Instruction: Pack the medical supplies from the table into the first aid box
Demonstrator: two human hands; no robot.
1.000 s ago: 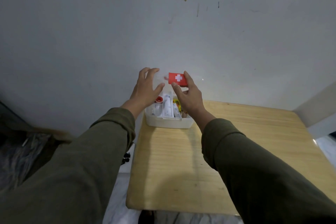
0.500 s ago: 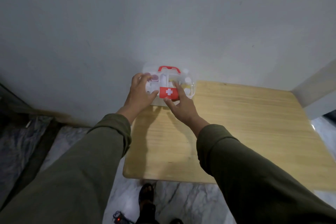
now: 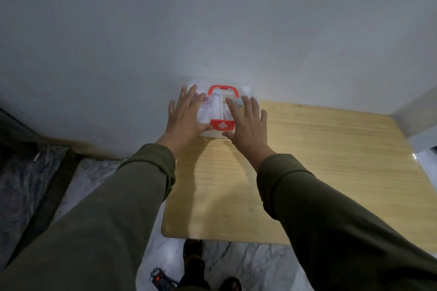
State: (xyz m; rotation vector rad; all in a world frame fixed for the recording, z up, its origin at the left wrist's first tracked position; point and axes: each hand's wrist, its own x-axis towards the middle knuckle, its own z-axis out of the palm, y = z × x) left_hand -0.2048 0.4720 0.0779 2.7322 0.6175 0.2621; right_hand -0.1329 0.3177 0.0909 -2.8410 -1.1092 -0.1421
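Observation:
The first aid box (image 3: 216, 111) stands at the table's far left corner against the wall. Its clear lid is down, with a red handle (image 3: 222, 89) on top and a red latch bearing a white cross (image 3: 222, 125) at the front. Supplies show dimly through the lid. My left hand (image 3: 184, 118) lies flat on the lid's left side with fingers straight. On the lid's right side rests my right hand (image 3: 247, 123), fingers spread, thumb by the latch.
The wooden table (image 3: 307, 172) runs right and toward me from the box. A grey wall (image 3: 212, 30) stands just behind the box. Below the table's near edge are marble floor, my sandalled feet (image 3: 194, 257) and a small device with a red light (image 3: 157, 286).
The lid, held up open a second ago, has come down shut over the box. Both hands have flattened out on top of it. The view has tilted downward.

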